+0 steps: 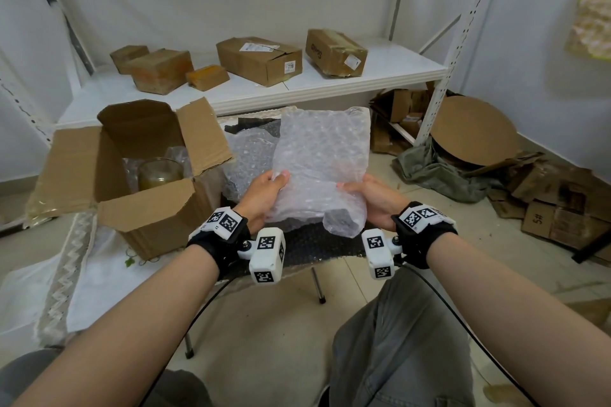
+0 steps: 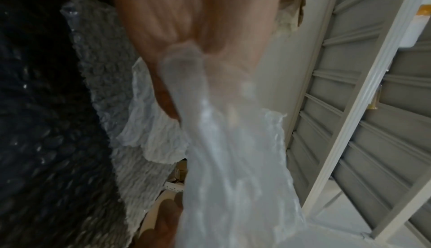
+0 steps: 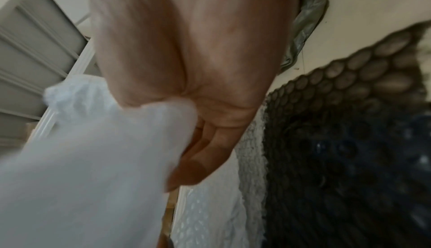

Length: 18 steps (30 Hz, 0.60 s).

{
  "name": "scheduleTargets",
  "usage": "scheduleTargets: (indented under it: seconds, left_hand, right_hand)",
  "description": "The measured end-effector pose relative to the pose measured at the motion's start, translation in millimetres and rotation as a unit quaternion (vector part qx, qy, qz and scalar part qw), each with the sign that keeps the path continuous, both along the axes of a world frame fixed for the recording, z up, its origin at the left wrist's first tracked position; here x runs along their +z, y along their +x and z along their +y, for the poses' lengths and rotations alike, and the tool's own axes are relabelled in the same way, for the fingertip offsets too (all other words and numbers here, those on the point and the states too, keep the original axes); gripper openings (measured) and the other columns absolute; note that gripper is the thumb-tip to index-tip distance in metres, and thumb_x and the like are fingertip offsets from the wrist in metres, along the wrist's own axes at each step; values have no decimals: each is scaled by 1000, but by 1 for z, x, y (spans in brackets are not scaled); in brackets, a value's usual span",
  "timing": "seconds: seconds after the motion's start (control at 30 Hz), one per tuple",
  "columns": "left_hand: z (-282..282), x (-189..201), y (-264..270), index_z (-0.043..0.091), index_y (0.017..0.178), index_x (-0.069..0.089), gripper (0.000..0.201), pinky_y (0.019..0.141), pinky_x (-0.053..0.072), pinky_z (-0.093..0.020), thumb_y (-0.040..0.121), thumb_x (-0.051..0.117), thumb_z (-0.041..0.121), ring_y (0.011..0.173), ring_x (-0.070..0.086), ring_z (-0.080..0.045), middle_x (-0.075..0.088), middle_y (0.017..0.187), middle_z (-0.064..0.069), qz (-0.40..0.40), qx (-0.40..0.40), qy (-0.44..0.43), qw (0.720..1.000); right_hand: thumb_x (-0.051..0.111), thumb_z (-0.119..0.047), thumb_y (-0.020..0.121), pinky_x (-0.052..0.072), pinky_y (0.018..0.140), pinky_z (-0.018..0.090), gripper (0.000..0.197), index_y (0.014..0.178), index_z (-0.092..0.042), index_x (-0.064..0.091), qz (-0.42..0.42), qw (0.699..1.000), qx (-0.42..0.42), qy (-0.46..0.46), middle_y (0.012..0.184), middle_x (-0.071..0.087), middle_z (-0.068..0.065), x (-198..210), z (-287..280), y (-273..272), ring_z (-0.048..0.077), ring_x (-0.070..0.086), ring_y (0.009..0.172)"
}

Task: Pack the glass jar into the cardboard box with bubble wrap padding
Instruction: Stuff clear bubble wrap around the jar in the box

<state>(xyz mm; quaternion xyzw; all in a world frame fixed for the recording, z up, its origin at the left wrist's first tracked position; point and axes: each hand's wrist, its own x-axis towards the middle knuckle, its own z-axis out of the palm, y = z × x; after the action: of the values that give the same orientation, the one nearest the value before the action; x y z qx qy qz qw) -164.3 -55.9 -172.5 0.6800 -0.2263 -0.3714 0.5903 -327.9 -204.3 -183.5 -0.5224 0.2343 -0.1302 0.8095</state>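
Observation:
An open cardboard box [image 1: 139, 208] stands at the left with its flaps up. Inside it sits the glass jar [image 1: 160, 173], with some bubble wrap [image 1: 130, 168] beside it. In front of me I hold up a clear sheet of bubble wrap [image 1: 320, 162] by its two side edges. My left hand [image 1: 264, 192] pinches its left edge, thumb on top; the left wrist view shows this grip on the sheet [image 2: 224, 160] up close. My right hand [image 1: 370, 196] pinches the right edge, and the right wrist view shows the sheet [image 3: 93, 160] between thumb and fingers.
More bubble wrap [image 1: 248, 158] lies on a dark stool [image 1: 317, 244] under the sheet. A white shelf [image 1: 330, 82] behind carries several closed boxes [image 1: 261, 59]. Flattened cardboard [image 1: 558, 205] and a green cloth [image 1: 436, 172] lie on the floor at right.

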Motion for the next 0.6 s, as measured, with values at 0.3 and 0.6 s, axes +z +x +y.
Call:
scheduleTargets:
  seconds: [0.3,0.6]
  left_hand:
    - [-4,7,8,5,95,54,17,37,43,-16,94,46,-9,44,51,-7,54,62,0,120,-37,-57,990]
    - [1,51,-6,13,92,59,29,57,54,-27,96,44,38,67,67,-19,68,79,-3,189,-67,-82,976]
  right_hand:
    - [73,-11,76,58,55,24,57,129,-1,53,-100,987,-33,119,105,72,14,14,2,-7,21,72,77]
    - [95,-10,48,60,65,31,64,104,0,65,-140,984,-20,112,91,74,15,31,-1,-13,24,74,78]
